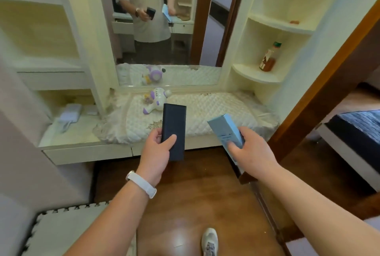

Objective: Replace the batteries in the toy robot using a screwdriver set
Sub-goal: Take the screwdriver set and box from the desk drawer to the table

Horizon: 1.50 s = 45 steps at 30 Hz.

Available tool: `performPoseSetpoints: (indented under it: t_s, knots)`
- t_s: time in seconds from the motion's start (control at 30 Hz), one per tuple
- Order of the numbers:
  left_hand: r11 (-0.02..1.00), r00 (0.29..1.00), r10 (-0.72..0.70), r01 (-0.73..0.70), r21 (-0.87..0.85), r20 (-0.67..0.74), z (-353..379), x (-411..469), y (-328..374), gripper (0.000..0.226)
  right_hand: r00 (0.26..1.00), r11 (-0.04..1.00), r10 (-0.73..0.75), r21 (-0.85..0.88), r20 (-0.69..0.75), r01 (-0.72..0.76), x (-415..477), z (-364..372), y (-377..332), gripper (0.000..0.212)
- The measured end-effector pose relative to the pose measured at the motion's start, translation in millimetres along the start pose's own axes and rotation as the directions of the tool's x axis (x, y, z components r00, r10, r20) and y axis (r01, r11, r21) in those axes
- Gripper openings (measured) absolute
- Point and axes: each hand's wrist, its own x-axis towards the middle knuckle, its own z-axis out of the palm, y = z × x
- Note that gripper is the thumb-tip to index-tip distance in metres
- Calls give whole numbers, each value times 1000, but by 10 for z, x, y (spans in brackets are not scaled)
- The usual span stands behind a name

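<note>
The left hand [158, 151] is gripping the dark case [173, 132]; the right hand [248, 153] is clasping the blue box [226, 130]. Best setting both flat on the counter [216, 110], near the toy robot [156, 99] lying farther back.

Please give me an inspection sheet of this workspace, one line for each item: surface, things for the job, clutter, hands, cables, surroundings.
Surface: cream dressing table with a white quilted cover, below a mirror.
Job's things: white and purple plastic toy robot lying on the cover; flat dark navy case; light blue cardboard box.
Clutter: pale lilac pouch on the table's left end; orange-brown bottle with a green cap on a corner shelf.
Hands: left hand holds the case; right hand holds the box.
Cables: nothing seen.
Surroundings: brown wooden floor, white foam mat, bed at right.
</note>
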Motion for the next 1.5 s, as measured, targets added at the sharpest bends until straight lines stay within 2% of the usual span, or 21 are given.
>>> performPoseSetpoints:
  t_s: [0.23,0.4,0.6,0.9,1.07,1.37,1.5]
  knots:
    - [998,991,6,3,68,-130,-15,519,-14,11,990,988,-94,132,103,80,826,421,-71,12]
    - [993,972,-28,54,104,-233,193,1057,56,8,985,980,-98,186,140,72,1605,428,81,14]
    - [983,965,21,28,181,-262,657,1719,155,7,981,967,-103,249,164,60,2429,354,449,15]
    - [979,970,-41,86,184,-239,1120,2531,145,9,970,955,-33,292,242,-41,3132,414,861,7]
    - [973,979,-92,127,191,-184,1172,3078,-52,14,958,939,60,309,281,-150,3455,604,1003,10]
    - [972,969,-214,224,67,-125,1072,4110,-285,10,904,935,227,177,362,-306,4043,1001,1115,9]
    - [955,957,-276,283,87,-87,988,4490,-402,11,879,923,299,123,371,-365,4260,1205,1170,8]
